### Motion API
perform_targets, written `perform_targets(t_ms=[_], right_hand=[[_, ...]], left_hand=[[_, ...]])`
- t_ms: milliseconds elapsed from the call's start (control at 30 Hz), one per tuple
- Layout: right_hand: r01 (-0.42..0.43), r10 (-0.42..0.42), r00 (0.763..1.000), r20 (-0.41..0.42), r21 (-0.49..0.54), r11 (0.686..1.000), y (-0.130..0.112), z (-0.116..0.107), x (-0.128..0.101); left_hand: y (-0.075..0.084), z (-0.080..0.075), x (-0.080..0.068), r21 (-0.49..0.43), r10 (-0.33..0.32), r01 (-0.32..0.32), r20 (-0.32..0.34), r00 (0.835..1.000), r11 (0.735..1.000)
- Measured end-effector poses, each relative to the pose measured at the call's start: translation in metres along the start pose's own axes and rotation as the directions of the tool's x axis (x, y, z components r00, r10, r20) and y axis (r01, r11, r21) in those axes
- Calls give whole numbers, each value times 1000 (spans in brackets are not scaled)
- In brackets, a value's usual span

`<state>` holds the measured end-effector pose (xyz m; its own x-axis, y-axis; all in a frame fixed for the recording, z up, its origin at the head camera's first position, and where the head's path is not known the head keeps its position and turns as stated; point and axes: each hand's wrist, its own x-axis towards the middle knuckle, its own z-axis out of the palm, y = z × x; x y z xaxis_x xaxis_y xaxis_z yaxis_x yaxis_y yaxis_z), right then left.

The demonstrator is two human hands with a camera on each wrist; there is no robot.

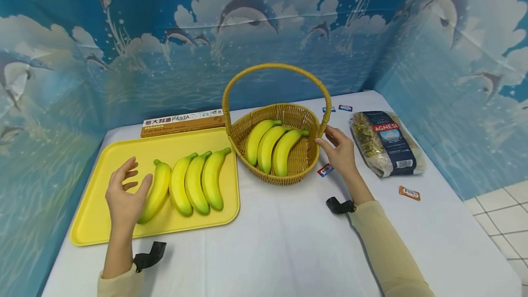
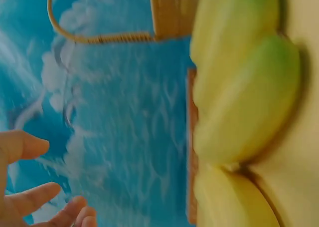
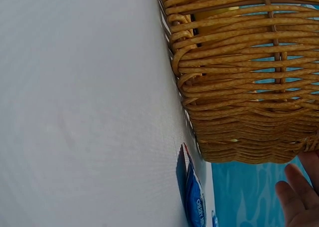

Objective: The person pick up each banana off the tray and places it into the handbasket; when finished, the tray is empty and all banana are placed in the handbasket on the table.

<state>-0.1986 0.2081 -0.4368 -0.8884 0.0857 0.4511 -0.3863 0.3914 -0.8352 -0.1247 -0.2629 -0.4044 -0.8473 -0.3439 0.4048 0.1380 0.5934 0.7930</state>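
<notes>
In the head view my left hand (image 1: pixel 125 194) hovers over the left side of a yellow tray (image 1: pixel 103 164), holding nothing. Its fingers are loosely bent, thumb apart, beside the leftmost banana (image 1: pixel 158 191). Several bananas lie on the tray, and the left wrist view shows some of them, including a banana (image 2: pixel 249 102), close up. A wicker basket (image 1: pixel 288 180) with a tall arched handle stands right of the tray, with three bananas (image 1: pixel 270 148) inside. My right hand (image 1: pixel 340 152) grips the basket's right rim at the handle's foot; the right wrist view shows its fingers (image 3: pixel 294 192) by the weave.
A pasta box (image 1: pixel 181 123) lies behind the tray. Right of the basket is a bag of Agnesi pasta (image 1: pixel 387 143). Small wrapped packets lie about, among them a blue-and-red one (image 1: pixel 325 170) and an orange one (image 1: pixel 409 193). Dolphin-print cloth (image 1: pixel 255 58) surrounds the table.
</notes>
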Motion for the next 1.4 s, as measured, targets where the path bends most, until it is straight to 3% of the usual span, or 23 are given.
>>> perform_targets(t_ms=[200, 367, 467, 600, 700, 767, 867, 1033, 1167, 1400], right_hand=[[7, -7, 1000, 2, -9, 1000, 0, -1, 1], [-4, 4, 1000, 1, -19, 1000, 0, -1, 1], [-3, 3, 1000, -1, -22, 1000, 0, 0, 1], [2, -2, 1000, 1, -19, 1000, 0, 0, 1], [-5, 5, 1000, -3, -17, 1000, 1, 0, 0], [-12, 12, 1000, -6, -15, 1000, 1, 0, 0], [-19, 19, 1000, -3, -13, 1000, 2, 0, 0], [-18, 18, 1000, -5, -10, 1000, 27, 2, 3], [-13, 13, 1000, -8, -6, 1000, 39, 2, 3], [-34, 34, 999, -3, 2, 999, 37, 2, 3]], left_hand=[[-25, -14, 7, 25, -116, 116, -7, 993, 993], [-41, -12, 9, 68, -173, 167, 111, 979, 984], [-53, -10, 8, 97, -218, 200, 235, 947, 975], [-70, -8, 5, 120, -283, 256, 402, 871, 959], [-80, -4, 3, 144, -314, 279, 472, 824, 949], [-84, -2, 3, 158, -322, 281, 492, 809, 947], [-86, -1, 2, 187, -344, 289, 486, 803, 939], [-85, 0, 0, 220, -419, 357, 458, 784, 908], [-82, 1, 0, 221, -434, 375, 398, 808, 900], [-59, 2, 3, 168, -371, 338, 238, 898, 926]])
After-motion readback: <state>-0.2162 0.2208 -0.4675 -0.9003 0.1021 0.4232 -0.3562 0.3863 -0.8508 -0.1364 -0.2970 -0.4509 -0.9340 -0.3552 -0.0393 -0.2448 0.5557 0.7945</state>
